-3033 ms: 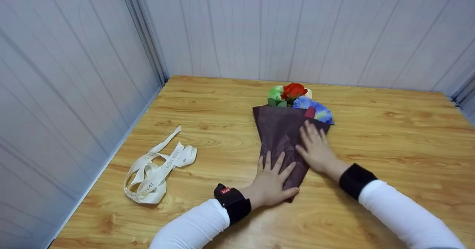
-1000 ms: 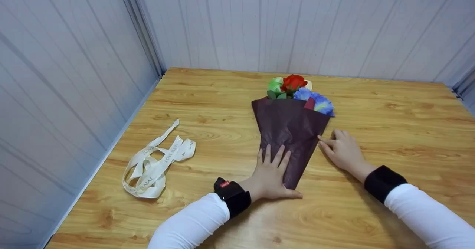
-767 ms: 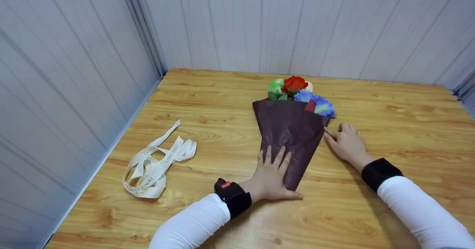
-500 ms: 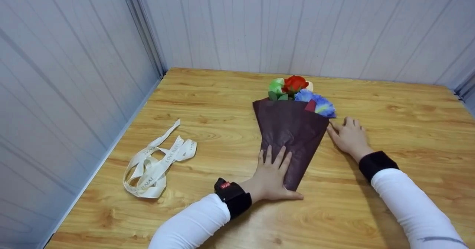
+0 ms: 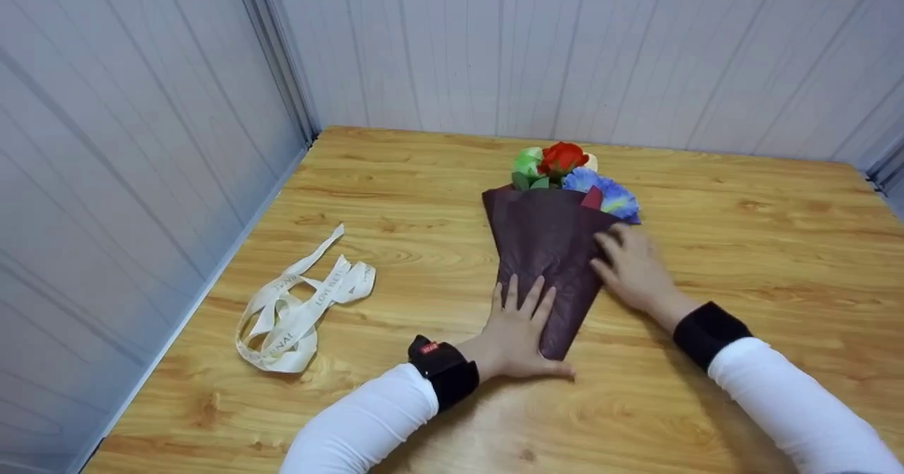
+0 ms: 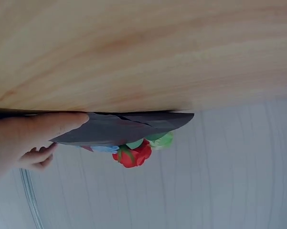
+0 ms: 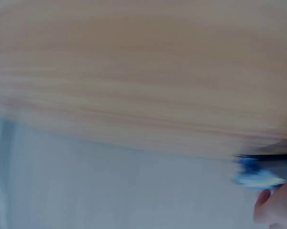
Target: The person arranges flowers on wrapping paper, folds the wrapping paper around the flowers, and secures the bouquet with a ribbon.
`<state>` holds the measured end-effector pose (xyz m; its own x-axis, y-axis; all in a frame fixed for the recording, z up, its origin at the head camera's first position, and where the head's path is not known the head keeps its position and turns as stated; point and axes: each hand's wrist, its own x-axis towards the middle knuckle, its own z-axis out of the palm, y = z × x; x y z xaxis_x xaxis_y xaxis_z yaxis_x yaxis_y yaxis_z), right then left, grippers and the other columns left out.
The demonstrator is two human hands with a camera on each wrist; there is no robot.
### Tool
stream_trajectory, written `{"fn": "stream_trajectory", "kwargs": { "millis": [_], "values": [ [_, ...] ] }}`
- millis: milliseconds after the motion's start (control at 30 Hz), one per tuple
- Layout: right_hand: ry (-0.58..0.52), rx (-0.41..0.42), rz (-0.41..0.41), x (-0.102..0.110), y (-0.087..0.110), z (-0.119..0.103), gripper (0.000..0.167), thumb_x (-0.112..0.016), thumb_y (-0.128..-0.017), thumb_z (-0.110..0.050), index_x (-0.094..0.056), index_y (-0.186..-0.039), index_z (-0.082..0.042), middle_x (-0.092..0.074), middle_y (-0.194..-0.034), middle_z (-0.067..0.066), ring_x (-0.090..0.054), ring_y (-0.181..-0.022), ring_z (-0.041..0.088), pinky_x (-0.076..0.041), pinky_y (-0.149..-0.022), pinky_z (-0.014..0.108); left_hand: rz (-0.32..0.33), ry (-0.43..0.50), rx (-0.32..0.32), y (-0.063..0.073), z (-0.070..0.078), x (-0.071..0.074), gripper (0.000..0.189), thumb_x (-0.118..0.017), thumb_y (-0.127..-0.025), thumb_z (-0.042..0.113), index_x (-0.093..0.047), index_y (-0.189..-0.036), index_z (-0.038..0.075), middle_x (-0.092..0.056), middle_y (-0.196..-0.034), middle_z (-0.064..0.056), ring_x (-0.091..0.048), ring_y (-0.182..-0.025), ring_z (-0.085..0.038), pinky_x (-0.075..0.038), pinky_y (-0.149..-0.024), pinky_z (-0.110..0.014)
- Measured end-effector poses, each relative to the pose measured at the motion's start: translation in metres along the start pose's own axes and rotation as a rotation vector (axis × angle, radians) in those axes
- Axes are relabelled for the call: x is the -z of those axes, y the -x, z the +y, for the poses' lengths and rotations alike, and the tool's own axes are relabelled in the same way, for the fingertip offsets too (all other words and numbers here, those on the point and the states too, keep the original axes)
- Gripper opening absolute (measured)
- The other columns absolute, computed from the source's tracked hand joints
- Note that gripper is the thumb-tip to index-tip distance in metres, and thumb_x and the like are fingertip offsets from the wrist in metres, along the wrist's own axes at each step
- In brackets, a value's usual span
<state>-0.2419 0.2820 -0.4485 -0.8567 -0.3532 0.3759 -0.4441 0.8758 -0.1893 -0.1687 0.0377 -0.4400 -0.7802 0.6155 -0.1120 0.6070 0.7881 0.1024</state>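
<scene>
In the head view, the dark plum paper wrap point(image 5: 540, 230), a flattened cone on the light wood-grain surface point(image 5: 650, 410), seems to enclose the stems of a red rose-like flower point(image 5: 563, 159), a pale green bud point(image 5: 527, 163) and ruffled blue petals point(image 5: 614, 201), which show past its wide end. Judging by that, your wrapping looks nearly done; the cream printed ribbon point(image 5: 300, 327) lies loose, well left of the wrap, not tied round it. Your left hand point(image 5: 519, 333) lies flat on the wrap's narrow end, fingers spread; your blurred right hand point(image 5: 635, 269) touches its right edge, fingers apart, seemingly gripping nothing. The ribbon reads something like "LOVE" and "NAL", the rest unclear; the red tag point(image 5: 429, 347) on your left black wristband point(image 5: 448, 375) is illegible

In the left wrist view, your thumb rests along the wrap; no writing shows

In the right wrist view, blur leaves the blue petals beside the wrap and no legible lettering
</scene>
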Motion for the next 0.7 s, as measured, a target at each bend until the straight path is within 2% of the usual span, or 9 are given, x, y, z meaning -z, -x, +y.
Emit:
{"fn": "stream_trajectory", "kwargs": {
  "millis": [67,167,233,367,467,600,700],
  "values": [
    [-0.048,0.124,-0.031,0.000,0.008,-0.025,0.048,-0.063,-0.090,-0.023,-0.053,-0.129,0.002,-0.046,-0.129,0.027,-0.043,-0.120,0.044,-0.031,-0.101,0.058,-0.037,0.057,-0.020,-0.001,-0.004,0.004,0.094,-0.033,-0.086,0.075,-0.007,-0.154,0.014,-0.003,-0.160,-0.009,-0.003,-0.142,-0.047,-0.009,-0.113,-0.060],
    [-0.117,0.222,-0.171,0.003,0.019,-0.059,0.057,-0.063,-0.090,-0.028,-0.046,-0.137,0.001,-0.044,-0.136,0.024,-0.041,-0.126,0.041,-0.032,-0.104,0.056,-0.087,0.099,-0.053,-0.002,-0.014,0.010,0.073,-0.028,-0.097,0.058,-0.011,-0.153,0.015,-0.006,-0.160,-0.004,-0.004,-0.144,-0.041,-0.009,-0.115,-0.053],
    [-0.127,0.245,-0.270,0.005,0.025,-0.073,0.065,-0.061,-0.091,-0.033,-0.039,-0.142,0.002,-0.040,-0.142,0.023,-0.036,-0.131,0.040,-0.030,-0.106,0.055,-0.104,0.080,-0.076,-0.001,-0.021,0.013,0.070,-0.030,-0.098,0.056,-0.013,-0.153,0.016,-0.007,-0.160,-0.001,-0.004,-0.146,-0.036,-0.009,-0.117,-0.048],
    [-0.120,0.242,-0.412,0.007,0.031,-0.084,0.078,-0.055,-0.093,-0.042,-0.024,-0.147,0.006,-0.025,-0.153,0.023,-0.022,-0.140,0.042,-0.020,-0.111,0.056,-0.110,0.047,-0.109,0.002,-0.030,0.012,0.083,-0.036,-0.092,0.066,-0.010,-0.153,0.017,-0.004,-0.160,-0.002,-0.002,-0.147,-0.031,-0.008,-0.118,-0.043],
    [-0.131,0.246,-0.458,0.007,0.032,-0.085,0.082,-0.052,-0.094,-0.045,-0.019,-0.147,0.009,-0.017,-0.155,0.025,-0.014,-0.142,0.044,-0.014,-0.112,0.058,-0.103,0.060,-0.097,0.003,-0.030,0.011,0.089,-0.038,-0.087,0.071,-0.010,-0.153,0.019,-0.001,-0.160,-0.006,0.001,-0.147,-0.030,-0.007,-0.119,-0.042],
    [-0.127,0.237,-0.472,0.008,0.033,-0.088,0.082,-0.051,-0.095,-0.044,-0.018,-0.146,0.010,-0.015,-0.155,0.025,-0.012,-0.143,0.043,-0.011,-0.112,0.059,-0.097,0.061,-0.044,0.005,-0.029,0.010,0.089,-0.040,-0.085,0.074,-0.011,-0.153,0.024,0.000,-0.160,-0.013,0.002,-0.147,-0.030,-0.007,-0.119,-0.041],
    [-0.109,0.224,-0.442,0.010,0.034,-0.096,0.076,-0.054,-0.093,-0.038,-0.027,-0.143,0.012,-0.021,-0.153,0.027,-0.016,-0.142,0.043,-0.013,-0.113,0.057,-0.085,0.052,-0.009,0.006,-0.029,0.010,0.096,-0.042,-0.083,0.075,-0.011,-0.153,0.017,-0.001,-0.159,-0.015,0.001,-0.147,-0.030,-0.008,-0.119,-0.040]
  ]
}}
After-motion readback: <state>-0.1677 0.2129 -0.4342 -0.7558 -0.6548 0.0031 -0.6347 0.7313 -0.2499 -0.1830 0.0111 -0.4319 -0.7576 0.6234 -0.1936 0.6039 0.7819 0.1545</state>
